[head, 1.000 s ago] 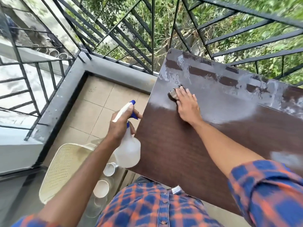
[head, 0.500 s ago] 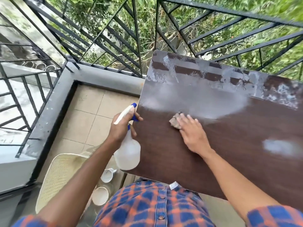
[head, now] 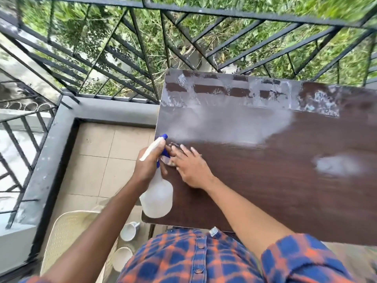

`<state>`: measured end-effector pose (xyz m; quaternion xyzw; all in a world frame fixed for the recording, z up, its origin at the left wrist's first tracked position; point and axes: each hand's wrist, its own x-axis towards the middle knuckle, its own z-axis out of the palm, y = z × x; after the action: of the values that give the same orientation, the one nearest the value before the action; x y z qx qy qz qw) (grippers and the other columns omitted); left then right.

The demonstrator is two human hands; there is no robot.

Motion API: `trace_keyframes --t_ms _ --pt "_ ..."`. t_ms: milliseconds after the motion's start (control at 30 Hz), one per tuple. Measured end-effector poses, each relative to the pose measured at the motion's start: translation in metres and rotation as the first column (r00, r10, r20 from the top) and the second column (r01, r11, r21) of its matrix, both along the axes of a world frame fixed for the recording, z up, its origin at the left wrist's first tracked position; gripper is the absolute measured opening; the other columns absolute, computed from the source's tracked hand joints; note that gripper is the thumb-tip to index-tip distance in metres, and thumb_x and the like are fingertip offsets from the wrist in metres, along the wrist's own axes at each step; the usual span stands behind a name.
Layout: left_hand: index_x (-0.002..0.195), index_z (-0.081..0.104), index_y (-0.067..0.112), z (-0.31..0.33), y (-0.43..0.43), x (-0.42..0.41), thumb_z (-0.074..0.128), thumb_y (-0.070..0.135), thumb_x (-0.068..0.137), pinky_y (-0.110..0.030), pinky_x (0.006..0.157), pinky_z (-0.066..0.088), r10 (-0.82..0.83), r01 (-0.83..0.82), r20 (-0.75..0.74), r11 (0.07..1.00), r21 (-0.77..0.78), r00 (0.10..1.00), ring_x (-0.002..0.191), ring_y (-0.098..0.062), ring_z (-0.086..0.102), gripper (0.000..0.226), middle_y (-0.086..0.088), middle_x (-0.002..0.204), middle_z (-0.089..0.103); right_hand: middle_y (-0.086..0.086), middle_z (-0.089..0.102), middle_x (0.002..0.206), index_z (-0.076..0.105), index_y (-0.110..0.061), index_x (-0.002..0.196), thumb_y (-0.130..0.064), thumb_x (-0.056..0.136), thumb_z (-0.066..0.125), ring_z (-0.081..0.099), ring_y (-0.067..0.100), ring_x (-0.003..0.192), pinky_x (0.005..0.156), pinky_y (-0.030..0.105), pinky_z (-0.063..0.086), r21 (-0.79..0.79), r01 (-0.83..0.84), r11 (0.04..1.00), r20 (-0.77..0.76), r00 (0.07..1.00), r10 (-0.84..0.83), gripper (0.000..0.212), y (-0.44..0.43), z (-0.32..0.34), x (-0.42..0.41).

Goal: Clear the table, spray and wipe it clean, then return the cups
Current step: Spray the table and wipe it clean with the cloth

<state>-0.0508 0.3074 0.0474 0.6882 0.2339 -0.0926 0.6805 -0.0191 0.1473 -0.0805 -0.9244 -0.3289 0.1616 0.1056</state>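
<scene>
1. L hand (head: 151, 163): fingers wrapped round spray bottle (head: 158, 199) neck, at worktop (head: 265, 180) left edge, approx 9 o'clock.
2. R hand (head: 190, 166) just beside it at 3 o'clock, fingers straight, pressing cloth (head: 169, 162) onto worktop.
3. Pale sheen (head: 234, 123) over worktop's far half, 12 o'clock.
4. 2 white cups (head: 129, 231) off the worktop, 7 o'clock, near cream chair (head: 67, 237).

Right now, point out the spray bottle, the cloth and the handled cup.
spray bottle (head: 158, 201): head view, on its translucent body.
cloth (head: 169, 162): head view, on the pale edge left uncovered.
handled cup (head: 129, 232): head view, on its white inside.
</scene>
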Motion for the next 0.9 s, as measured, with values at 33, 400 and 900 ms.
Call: trace_keyframes --t_ms 33,400,900 --pt "0.089 0.065 -0.004 0.001 -0.002 0.001 0.048 0.029 0.106 -0.026 0.045 0.045 -0.005 0.005 0.006 1.0 -0.009 1.0 0.037 -0.023 0.05 0.04 -0.033 0.095 0.068 -0.004 0.027 0.166 0.033 -0.027 0.155 -0.026 0.098 0.05 0.026 0.024 0.152 0.121 0.049 0.024 0.012 -0.03 0.999 0.017 0.999 0.029 0.06 -0.013 -0.004 -0.006" --pt "0.089 0.064 -0.004 0.002 -0.02 -0.002 0.045 0.03 0.108 -0.027 0.046 0.045 -0.128 0.128 0.003 0.991 0.041 0.992 0.039 -0.021 0.05 0.043 -0.025 0.101 0.071 0.006 0.008 0.17 0.013 -0.019 0.162 -0.029 0.104 0.041 0.013 0.037 0.153 0.121 0.056 0.02 -0.073 0.887 0.456 -0.027 0.456 -0.89 0.065 -0.246 -0.003 0.073" --pt "0.085 0.066 -0.002 -0.008 -0.053 -0.038 0.052 0.037 0.104 -0.028 0.05 0.047 -0.116 0.116 -0.011 0.993 0.006 0.993 0.057 -0.026 0.058 0.045 -0.017 0.09 0.074 -0.005 0.035 0.162 0.043 -0.029 0.149 -0.028 0.097 0.043 0.034 0.026 0.148 0.118 0.05 0.029 0.051 -0.034 0.998 0.003 0.999 0.034 0.052 -0.054 -0.014 -0.107"
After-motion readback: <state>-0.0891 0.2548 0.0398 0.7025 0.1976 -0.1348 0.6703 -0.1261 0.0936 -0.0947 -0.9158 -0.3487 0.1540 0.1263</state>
